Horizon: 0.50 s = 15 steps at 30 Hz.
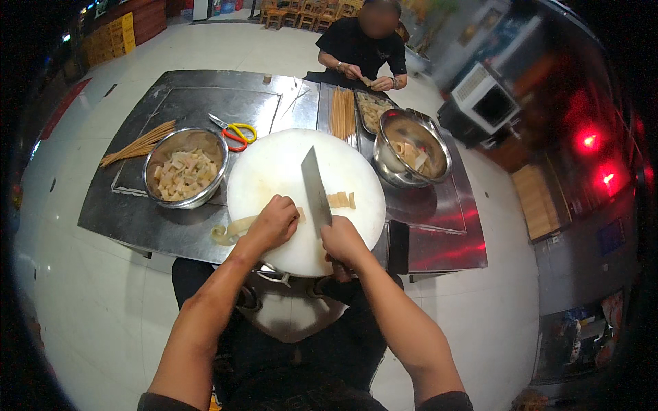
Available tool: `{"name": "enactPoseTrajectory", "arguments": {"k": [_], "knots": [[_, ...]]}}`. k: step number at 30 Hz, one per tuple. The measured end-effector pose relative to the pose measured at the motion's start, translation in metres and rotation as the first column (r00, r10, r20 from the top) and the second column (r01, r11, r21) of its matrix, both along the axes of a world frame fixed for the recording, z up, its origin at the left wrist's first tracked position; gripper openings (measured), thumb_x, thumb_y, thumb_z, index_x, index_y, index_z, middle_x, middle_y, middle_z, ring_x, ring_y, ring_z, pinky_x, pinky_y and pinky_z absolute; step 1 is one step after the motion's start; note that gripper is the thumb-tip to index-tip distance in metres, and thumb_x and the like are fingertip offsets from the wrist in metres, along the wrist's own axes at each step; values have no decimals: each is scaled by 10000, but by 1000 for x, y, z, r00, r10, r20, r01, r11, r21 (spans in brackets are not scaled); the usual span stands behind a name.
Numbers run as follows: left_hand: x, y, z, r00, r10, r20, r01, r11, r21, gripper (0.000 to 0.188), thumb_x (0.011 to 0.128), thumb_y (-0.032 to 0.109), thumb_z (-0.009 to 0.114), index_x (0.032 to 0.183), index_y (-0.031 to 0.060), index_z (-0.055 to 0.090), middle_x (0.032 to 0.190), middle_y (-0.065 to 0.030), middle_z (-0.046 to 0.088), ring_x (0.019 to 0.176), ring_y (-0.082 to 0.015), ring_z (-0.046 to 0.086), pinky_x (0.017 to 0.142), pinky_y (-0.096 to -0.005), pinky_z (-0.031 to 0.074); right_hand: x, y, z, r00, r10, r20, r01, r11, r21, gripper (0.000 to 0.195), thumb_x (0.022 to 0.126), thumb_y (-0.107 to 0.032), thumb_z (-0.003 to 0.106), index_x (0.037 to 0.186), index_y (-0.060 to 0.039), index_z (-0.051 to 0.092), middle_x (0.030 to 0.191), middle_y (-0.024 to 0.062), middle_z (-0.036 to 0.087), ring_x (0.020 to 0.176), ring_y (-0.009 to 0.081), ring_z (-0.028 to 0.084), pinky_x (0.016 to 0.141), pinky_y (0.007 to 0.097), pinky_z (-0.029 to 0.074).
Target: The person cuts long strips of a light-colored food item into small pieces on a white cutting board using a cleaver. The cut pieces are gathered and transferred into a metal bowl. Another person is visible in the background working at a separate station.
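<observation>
A round white cutting board (pixel 272 159) lies before me on the metal table. My right hand (pixel 342 239) grips the handle of a cleaver (pixel 316 187), its broad blade pointing away from me over the board. Curled fingers of my left hand (pixel 277 218) press on a long pale strip of food (pixel 241 226), whose curled tail hangs past the board's left edge. The strip's other end shows just right of that hand, a little apart from the blade. Several cut pieces (pixel 342 200) sit in a row to the right of the cleaver.
Left of the board stands a steel bowl (pixel 222 177) of cut pieces, near scissors (pixel 239 134) and loose bamboo skewers (pixel 139 144). On the right are another steel bowl (pixel 393 172), more skewers (pixel 342 110) and a food tray (pixel 374 110). Across the table, a person (pixel 360 56) handles a piece.
</observation>
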<state>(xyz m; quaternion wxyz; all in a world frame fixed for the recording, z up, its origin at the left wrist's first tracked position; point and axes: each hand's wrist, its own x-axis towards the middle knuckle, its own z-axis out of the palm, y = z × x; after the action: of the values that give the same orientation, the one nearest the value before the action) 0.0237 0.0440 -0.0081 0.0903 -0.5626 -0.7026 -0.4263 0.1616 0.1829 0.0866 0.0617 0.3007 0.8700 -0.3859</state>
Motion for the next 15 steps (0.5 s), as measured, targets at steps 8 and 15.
{"name": "enactPoseTrajectory", "arguments": {"k": [8,15], "knots": [[-2,4,-4,1000,28,-6,-29,999,-28,91,750,20,693,810,29,625,881,-145,603,875,-350,577,806,-427,512,57,-49,33,987,109,117,-126,980,151,319,935,-180,494,973,112,616,979,377,656,967,522,644,894,540,509],[2,7,-11,999,39,26,-38,999,-15,75,762,23,679,815,12,628,878,-149,600,887,-357,578,812,-431,514,58,-55,35,968,121,219,-154,978,144,308,932,-179,532,1027,106,600,998,374,658,1012,513,641,905,529,512]]}}
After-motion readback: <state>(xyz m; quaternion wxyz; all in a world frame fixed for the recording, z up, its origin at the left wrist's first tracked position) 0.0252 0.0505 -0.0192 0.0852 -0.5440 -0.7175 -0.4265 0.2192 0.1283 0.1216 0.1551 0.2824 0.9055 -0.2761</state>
